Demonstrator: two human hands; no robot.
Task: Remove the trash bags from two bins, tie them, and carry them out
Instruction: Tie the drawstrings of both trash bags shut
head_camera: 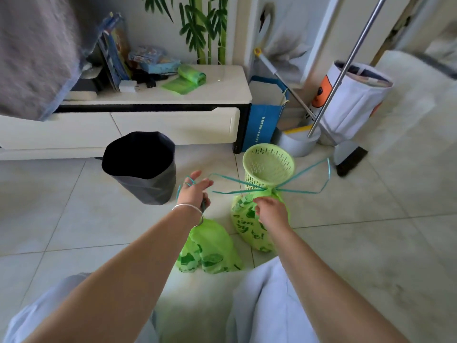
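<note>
Both green trash bags are out of their bins: my left hand (194, 190) holds the drawstring (223, 179), my right hand (270, 211) pinches the right-of-centre bag (247, 226); knot unfinished, carrying out remains.

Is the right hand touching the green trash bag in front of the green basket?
Touching. In the head view the right hand rests on the tied green trash bag, its fingers pressing the plastic just under the knot.
</note>
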